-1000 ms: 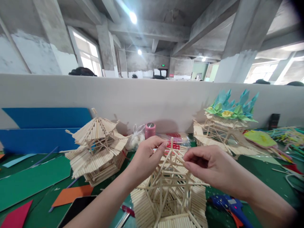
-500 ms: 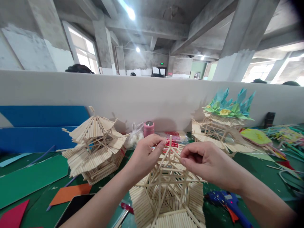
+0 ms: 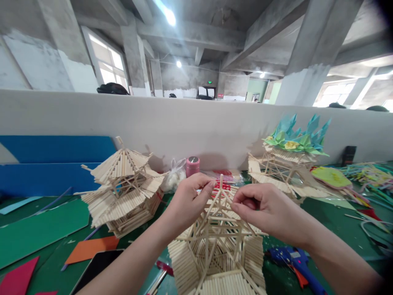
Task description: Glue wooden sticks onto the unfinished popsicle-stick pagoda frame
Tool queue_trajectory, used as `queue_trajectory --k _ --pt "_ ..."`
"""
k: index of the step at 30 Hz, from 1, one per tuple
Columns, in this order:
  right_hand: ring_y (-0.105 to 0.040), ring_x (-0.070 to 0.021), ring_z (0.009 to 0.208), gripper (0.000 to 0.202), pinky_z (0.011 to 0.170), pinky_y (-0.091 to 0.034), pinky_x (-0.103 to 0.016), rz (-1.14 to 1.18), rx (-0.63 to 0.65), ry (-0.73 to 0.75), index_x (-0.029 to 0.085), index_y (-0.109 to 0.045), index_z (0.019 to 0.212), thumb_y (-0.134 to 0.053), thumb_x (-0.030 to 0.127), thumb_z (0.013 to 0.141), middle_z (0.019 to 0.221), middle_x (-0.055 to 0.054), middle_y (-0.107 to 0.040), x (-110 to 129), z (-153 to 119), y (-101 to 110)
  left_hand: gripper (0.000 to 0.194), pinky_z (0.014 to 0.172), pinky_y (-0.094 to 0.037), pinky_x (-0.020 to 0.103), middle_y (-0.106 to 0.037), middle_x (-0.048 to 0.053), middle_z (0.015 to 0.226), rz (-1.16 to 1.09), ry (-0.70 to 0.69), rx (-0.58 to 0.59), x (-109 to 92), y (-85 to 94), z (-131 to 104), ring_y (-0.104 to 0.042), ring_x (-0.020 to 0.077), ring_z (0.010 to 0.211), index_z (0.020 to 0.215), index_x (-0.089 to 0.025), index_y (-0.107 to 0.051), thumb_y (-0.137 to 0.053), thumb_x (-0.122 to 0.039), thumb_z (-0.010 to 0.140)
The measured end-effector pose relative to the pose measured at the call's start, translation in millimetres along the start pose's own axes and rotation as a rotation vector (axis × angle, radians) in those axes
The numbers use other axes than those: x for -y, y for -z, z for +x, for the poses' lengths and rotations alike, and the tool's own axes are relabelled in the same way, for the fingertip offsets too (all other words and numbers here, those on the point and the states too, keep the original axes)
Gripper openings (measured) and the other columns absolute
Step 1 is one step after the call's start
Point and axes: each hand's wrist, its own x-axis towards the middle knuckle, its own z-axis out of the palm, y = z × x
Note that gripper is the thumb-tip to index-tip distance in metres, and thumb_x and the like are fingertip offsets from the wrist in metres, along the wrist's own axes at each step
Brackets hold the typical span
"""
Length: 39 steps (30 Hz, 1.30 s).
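Note:
A small pavilion model of pale wooden sticks (image 3: 219,282) stands upright in front of me, its upper roof an open frame rising to a short post. My left hand (image 3: 193,198) is closed in a pinch just left of that post. On the other side, my right hand (image 3: 260,207) also pinches, its fingertips at a sloping roof stick. Whatever thin piece lies between the fingers of either hand is hidden. Rows of sticks cover the model's lower roof panels.
A finished-looking stick pavilion (image 3: 125,192) stands at left; another, topped with folded paper (image 3: 296,139), at right. A blue glue gun (image 3: 291,256) lies by my right forearm. Behind are a pink flask (image 3: 193,166) and a white partition (image 3: 153,123). Coloured sheets (image 3: 46,221) lie left.
Both hands stay nearly still at the roof frame; the right fingertips have shifted very slightly left. Beyond the partition, a dark head-like shape at left has moved right.

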Motion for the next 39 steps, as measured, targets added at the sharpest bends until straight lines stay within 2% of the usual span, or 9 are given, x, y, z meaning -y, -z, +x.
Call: queue_trajectory --k 39 --pt "-0.030 -0.0064 0.047 0.017 0.042 -0.023 -0.020 -0.043 0.033 -0.007 0.018 -0.049 0.058 -0.047 0.017 0.075 0.050 0.007 -0.036 1.4 2.4 1.8 0.021 0.063 -0.040 0.026 -0.058 0.001 0.069 -0.023 0.009 0.008 -1.3 0.8 0.7 -0.051 0.0139 0.067 0.070 -0.015 -0.057 -0.042 -0.016 0.084"
